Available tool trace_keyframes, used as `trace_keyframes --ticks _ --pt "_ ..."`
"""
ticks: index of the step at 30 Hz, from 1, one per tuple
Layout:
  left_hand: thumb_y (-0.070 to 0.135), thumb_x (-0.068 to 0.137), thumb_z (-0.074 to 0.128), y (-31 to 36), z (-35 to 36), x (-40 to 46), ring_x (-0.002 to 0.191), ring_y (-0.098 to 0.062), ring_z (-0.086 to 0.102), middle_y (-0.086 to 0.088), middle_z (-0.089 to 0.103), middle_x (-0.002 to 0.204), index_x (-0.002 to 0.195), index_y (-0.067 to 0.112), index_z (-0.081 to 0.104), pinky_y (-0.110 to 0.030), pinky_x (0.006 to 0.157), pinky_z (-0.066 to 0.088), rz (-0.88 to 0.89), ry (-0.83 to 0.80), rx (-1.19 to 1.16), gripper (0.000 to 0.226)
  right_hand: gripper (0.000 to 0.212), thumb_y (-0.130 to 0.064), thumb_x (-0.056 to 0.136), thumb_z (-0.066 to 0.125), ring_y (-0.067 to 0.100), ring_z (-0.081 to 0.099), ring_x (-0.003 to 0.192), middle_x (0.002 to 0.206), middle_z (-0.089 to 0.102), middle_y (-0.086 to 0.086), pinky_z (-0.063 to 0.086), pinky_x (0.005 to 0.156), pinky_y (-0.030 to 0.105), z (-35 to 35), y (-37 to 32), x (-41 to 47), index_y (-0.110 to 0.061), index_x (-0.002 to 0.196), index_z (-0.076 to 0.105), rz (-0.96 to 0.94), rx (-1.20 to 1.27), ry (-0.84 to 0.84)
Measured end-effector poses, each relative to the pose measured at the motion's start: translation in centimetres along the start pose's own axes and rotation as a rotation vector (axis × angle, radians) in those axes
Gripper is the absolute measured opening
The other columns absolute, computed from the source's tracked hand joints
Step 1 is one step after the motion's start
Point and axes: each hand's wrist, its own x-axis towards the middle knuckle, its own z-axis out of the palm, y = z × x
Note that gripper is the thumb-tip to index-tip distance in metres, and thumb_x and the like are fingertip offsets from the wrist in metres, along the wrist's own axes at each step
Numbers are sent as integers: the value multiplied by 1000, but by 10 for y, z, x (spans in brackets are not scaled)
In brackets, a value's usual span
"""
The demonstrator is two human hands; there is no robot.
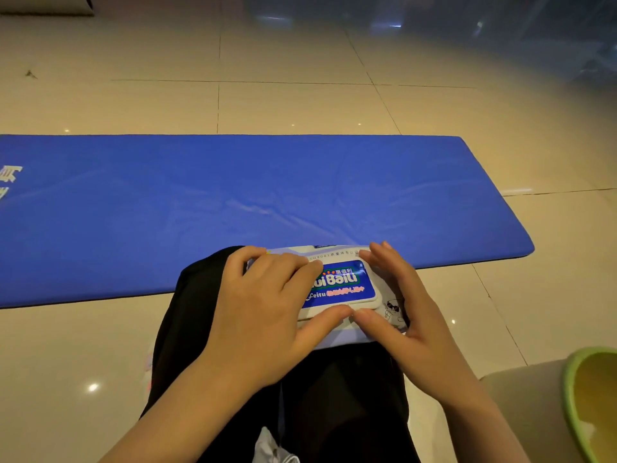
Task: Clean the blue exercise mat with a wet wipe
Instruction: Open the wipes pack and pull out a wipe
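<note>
The blue exercise mat lies flat on the tiled floor before my knees. On my lap sits a wet wipe pack, its lid label reading "Feitu". My left hand and right hand grip it, fingers curled over its ends, thumbs meeting at the lid's near edge.

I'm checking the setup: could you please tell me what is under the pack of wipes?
The pack of wipes rests on a black-clad knee; both hands cover its sides.

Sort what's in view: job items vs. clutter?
Job: flat blue exercise mat; white wet-wipe pack with blue label, lid closed, on the lap; left hand and right hand holding it.
Clutter: green-rimmed basin; small dark floor scrap.
</note>
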Motion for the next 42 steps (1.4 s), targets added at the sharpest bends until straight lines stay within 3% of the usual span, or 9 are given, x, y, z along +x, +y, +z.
trace_keyframes --ticks 5,11,14,18,21,24,26,32,42 --pt "65 90 43 -1 1 2 86 -14 69 2 74 99 103 12 73 -30 94 34 -8 -23 9 62 63 -67 77 64 10 40 137 140 47 -24 55 88 23 2 -3 3 -57 134 40 -6 37 22" --pt "46 99 42 -8 1 12 61 -15 62 8 68 71 85 18 75 -28 89 33 -79 141 -98 46 65 -47 78 63 5 28 144 149 35 -30 39 111 50 3 -7 2 -68 132 34 -7 -88 -4" --pt "43 90 52 -12 3 21 60 -14 58 9 68 74 108 17 72 -28 79 39 -134 134 -145 37 65 -48 77 62 2 28 144 148 34 -33 37 113 49 6 -7 1 -67 133 33 -2 -107 24" --pt "43 89 67 -24 7 36 78 -18 60 1 69 97 144 21 46 -35 76 45 -322 128 -297 62 69 -47 77 64 5 36 139 143 42 -27 41 111 43 7 -7 3 -58 137 31 -2 -133 47" --pt "28 86 68 -31 12 34 114 -21 54 -4 63 127 137 21 51 -43 92 42 -151 158 -72 53 67 -50 75 63 2 36 138 142 40 -32 42 109 35 10 -6 2 -59 133 32 -10 -167 77" --pt "27 94 59 -26 10 23 121 -20 55 -4 67 124 116 14 70 -42 102 38 115 115 -112 28 58 -48 79 61 -3 29 141 143 38 -35 38 112 45 12 -2 1 -51 133 40 -56 -245 108" --pt "35 97 51 -22 6 14 121 -15 55 0 68 123 113 16 73 -37 108 33 183 -21 -184 33 54 -43 82 60 2 27 144 146 39 -29 35 112 53 14 3 1 -46 134 43 -99 -303 139" --pt "38 99 41 -21 -2 19 119 -15 53 2 61 133 125 30 67 -33 98 35 207 -252 -173 37 52 -50 80 60 5 34 140 147 35 -25 36 104 19 16 6 0 -45 131 49 -91 -315 211" --pt "36 92 46 -13 2 40 104 -9 47 8 62 114 97 31 68 -29 84 34 231 -269 -218 23 56 -51 81 63 2 35 138 146 34 -29 35 100 5 12 11 -1 -57 132 42 -90 -304 172"
